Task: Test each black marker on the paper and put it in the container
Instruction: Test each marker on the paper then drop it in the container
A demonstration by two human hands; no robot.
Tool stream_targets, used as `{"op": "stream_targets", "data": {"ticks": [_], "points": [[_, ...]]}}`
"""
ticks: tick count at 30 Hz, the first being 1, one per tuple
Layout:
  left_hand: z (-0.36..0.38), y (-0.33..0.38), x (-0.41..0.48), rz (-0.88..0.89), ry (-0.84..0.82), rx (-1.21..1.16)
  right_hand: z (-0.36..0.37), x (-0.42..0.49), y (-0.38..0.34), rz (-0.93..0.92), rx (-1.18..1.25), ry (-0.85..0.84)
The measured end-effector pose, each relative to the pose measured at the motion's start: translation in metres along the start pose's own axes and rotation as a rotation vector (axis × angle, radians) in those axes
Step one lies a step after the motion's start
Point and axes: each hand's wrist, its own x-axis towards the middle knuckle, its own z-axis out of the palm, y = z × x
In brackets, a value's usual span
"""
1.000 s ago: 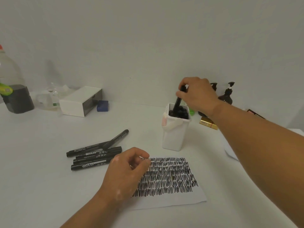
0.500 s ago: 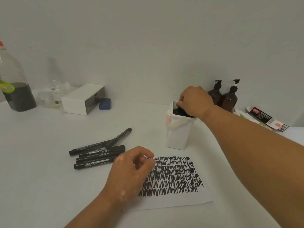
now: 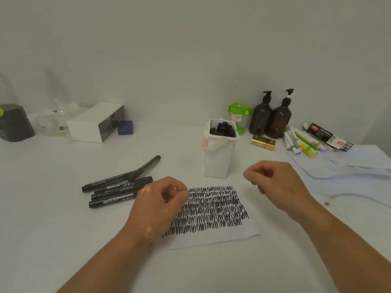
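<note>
Both hands empty: left hand (image 3: 157,205) loosely curled on paper (image 3: 213,210), right hand (image 3: 275,182) loosely curled beside it. Markers (image 3: 118,187) left of paper judged light, rigid, smooth; best gripped mid-barrel.

- The paper (image 3: 213,216) lies on the table (image 3: 53,240) right in front of me.
- My left hand (image 3: 157,208) rests on its left edge; my right hand (image 3: 277,185) hangs just beside its right side.
- The container (image 3: 219,157) stands just behind the paper, with markers (image 3: 223,129) in it.
- Four loose markers (image 3: 115,190) lie left of the paper, a fifth (image 3: 145,168) leaning across them.
- Two pump bottles (image 3: 270,117) stand behind and right of the container.
</note>
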Motion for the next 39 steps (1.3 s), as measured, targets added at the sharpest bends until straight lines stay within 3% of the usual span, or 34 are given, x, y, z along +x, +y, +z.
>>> {"op": "stream_targets", "data": {"ticks": [11,16,21,30,32,35,39], "points": [[-0.009,-0.004,-0.002,0.061,0.050,0.238,0.024,-0.037,0.032,-0.104,-0.004,-0.047],[-0.047,-0.022,0.002,0.046,0.222,0.605,0.025,-0.036,0.036,-0.114,0.018,-0.088],[-0.068,-0.034,-0.003,0.001,0.119,0.876,0.023,-0.034,0.035,-0.128,0.077,-0.077],[-0.063,-0.031,-0.010,-0.015,-0.009,0.959,0.023,-0.038,0.033,-0.127,0.112,-0.122],[-0.065,-0.025,-0.007,-0.009,-0.026,0.897,0.022,-0.038,0.033,-0.118,0.098,-0.129],[-0.066,-0.006,0.003,-0.080,0.034,0.624,0.021,-0.039,0.031,-0.114,0.104,-0.142],[-0.043,0.026,0.013,-0.264,-0.084,-0.121,0.020,-0.043,0.026,-0.140,0.103,-0.154]]}}
